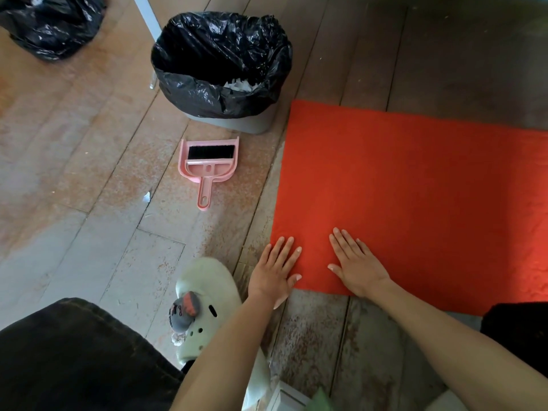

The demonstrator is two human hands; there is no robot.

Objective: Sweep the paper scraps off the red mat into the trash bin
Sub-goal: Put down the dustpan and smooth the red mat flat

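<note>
Forearms (pixel 237 351) nearest; left hand (pixel 274 269) and right hand (pixel 354 264) lie flat, fingers straight, holding nothing, at the red mat's (pixel 415 188) near left corner. White paper scraps (pixel 238 84) lie inside the black-lined trash bin (pixel 255 124) just beside the mat's far left corner, with a pink dustpan (pixel 204 170) and brush (pixel 211 151) on the floor nearby.

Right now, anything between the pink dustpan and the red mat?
Nothing. In the head view, only bare wooden floor separates the pink dustpan from the red mat.
</note>
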